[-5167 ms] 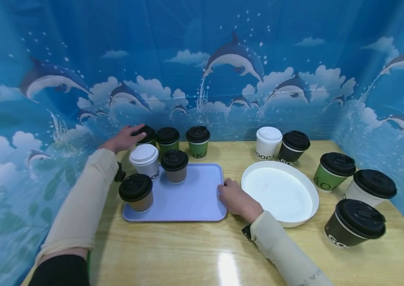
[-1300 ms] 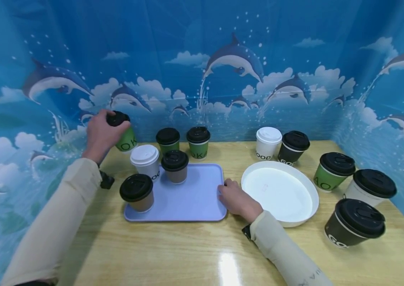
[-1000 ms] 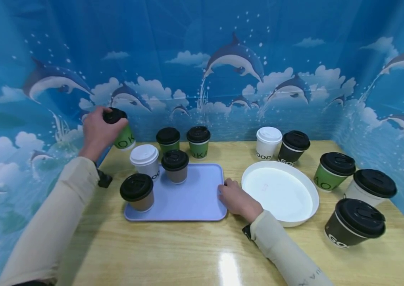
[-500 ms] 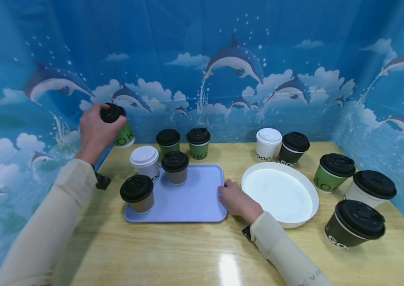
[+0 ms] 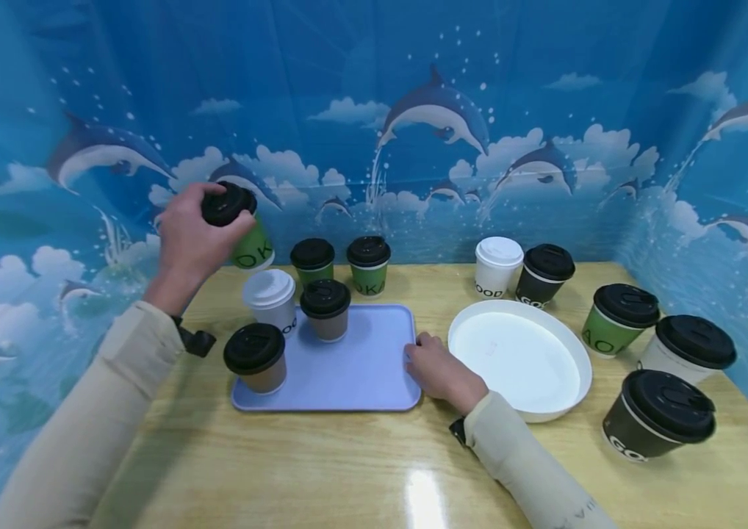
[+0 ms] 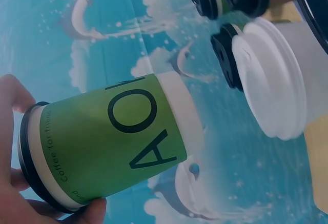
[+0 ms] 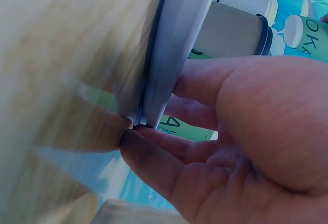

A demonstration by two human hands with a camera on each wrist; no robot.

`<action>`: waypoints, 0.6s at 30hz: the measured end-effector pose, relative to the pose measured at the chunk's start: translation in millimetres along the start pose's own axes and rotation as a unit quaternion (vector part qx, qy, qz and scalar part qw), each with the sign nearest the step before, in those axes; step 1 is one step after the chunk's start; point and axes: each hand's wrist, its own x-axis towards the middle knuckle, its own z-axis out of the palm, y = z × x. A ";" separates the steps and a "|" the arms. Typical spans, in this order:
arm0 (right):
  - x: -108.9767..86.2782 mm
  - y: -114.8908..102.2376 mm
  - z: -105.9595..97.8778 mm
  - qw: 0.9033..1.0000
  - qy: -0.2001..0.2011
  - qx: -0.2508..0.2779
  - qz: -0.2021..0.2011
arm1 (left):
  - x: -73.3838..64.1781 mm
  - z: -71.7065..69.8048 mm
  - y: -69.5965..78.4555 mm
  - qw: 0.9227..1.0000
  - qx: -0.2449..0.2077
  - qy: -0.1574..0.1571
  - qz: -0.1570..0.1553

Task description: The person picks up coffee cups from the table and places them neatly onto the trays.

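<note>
My left hand (image 5: 190, 239) grips a green paper coffee cup (image 5: 255, 248) by its black lid, held in the air behind the tray's left end. The left wrist view shows that cup tilted, fingers and thumb round the lid's rim. My right hand (image 5: 441, 373) holds the right edge of the lilac tray (image 5: 354, 375); the right wrist view has its fingertips at the rim (image 7: 171, 55). On the tray's left part stand a brown cup (image 5: 264, 373), a grey-brown cup (image 5: 328, 325) and a white cup (image 5: 275, 312) with a white lid.
Two green cups, one left (image 5: 313, 275) and one right (image 5: 369, 278), stand behind the tray. A round white dish (image 5: 519, 353) lies right of my right hand. Several lidded cups stand beyond it, including a black one (image 5: 652, 419) near the front. A dolphin-print curtain (image 5: 374, 110) encloses the table.
My left hand took the green cup from the back-left row, lifted it and drew it left. In the last half second it moved right and slightly up. My right hand stayed at the tray.
</note>
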 end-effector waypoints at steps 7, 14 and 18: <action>-0.9 -0.5 -0.7 1.000 0.003 0.002 -0.005 | -9.1 -1.5 15.1 1.000 -0.003 -0.021 0.010; -1.7 0.3 -0.4 1.000 0.011 -0.005 -0.015 | -15.4 -1.0 27.8 0.998 -0.023 -0.021 0.045; -2.2 0.1 0.2 1.000 0.012 -0.006 -0.017 | -19.5 -1.9 32.9 0.998 -0.029 -0.030 0.053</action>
